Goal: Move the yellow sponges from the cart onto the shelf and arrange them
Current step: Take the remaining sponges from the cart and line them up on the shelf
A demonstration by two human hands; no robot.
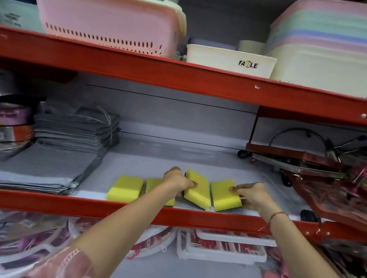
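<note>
Several yellow sponges lie in a row near the front of the middle shelf. The leftmost sponge lies flat by itself. A second sponge is partly hidden behind my left wrist. My left hand grips a third sponge, which is tilted. My right hand holds the rightmost sponge by its right side. The cart is out of view.
Folded grey cloths fill the shelf's left part, red racks and utensils its right. A red beam edges the front. Plastic baskets stand on the shelf above, packaged goods below.
</note>
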